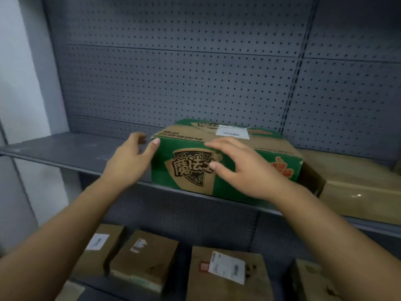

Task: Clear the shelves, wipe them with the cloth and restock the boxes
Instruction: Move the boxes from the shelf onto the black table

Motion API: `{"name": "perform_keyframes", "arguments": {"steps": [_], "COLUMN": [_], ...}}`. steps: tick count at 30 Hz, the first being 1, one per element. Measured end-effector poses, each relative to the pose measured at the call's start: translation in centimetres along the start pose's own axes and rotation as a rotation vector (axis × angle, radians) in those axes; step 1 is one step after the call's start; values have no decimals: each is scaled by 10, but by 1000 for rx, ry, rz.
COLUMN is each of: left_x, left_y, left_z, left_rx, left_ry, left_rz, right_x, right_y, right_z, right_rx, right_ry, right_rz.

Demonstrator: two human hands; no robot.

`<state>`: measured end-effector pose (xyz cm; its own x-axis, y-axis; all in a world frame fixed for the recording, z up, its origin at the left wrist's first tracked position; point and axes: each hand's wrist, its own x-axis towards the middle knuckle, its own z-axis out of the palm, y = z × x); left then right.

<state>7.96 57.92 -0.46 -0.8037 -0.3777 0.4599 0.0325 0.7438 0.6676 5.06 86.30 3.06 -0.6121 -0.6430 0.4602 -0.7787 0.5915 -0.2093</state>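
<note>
Here, a green box (pixel 188 153) sits on the grey shelf (pixel 65 148) in the middle of the frame. It has brown patches, big dark letters on its front and a white label (pixel 232 131) on its top. Its front edge is right at the front lip of the shelf.

The left hand (pixel 128 161) is at the left end of the green box. Its thumb tip touches the top left corner of the box. Its fingers are bent a little and hang loose beside the box, and they hold nothing.

The right hand (pixel 245 170) is in front of the box, a bit right of the middle. Its fingers are spread apart and reach over the top front edge. The picture is a bit blurry there, so they may be touching the top, but I cannot be sure. Its thumb points left across the front of the box.

Just to the right of the green box lies a long tan box (pixel 358 181) on the same shelf. Behind them is a grey back wall (pixel 173 72) full of small holes.

Along the bottom of the frame, brown boxes (pixel 143 257) with labels sit in a row below the shelf.
</note>
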Motion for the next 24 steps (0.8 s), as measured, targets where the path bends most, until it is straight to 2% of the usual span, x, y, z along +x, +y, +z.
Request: {"name": "perform_keyframes", "arguments": {"steps": [4, 8, 13, 18, 24], "left_x": [34, 56, 70, 76, 76], "left_y": [7, 9, 16, 8, -2], "left_z": [10, 18, 29, 34, 37], "left_rx": [-165, -213, -390, -524, -649], "left_ry": [-87, -171, -269, -326, -407], "left_rz": [32, 56, -4, -67, -120], "right_x": [-1, -5, -17, -26, -37], "right_y": [11, 31, 55, 64, 73], "right_z": [-24, -43, -58, -62, -52], "right_rx": [-57, -108, -96, 20, 320], "right_ry": [118, 195, 263, 257, 219], "right_rz": [112, 251, 471, 629, 775]}}
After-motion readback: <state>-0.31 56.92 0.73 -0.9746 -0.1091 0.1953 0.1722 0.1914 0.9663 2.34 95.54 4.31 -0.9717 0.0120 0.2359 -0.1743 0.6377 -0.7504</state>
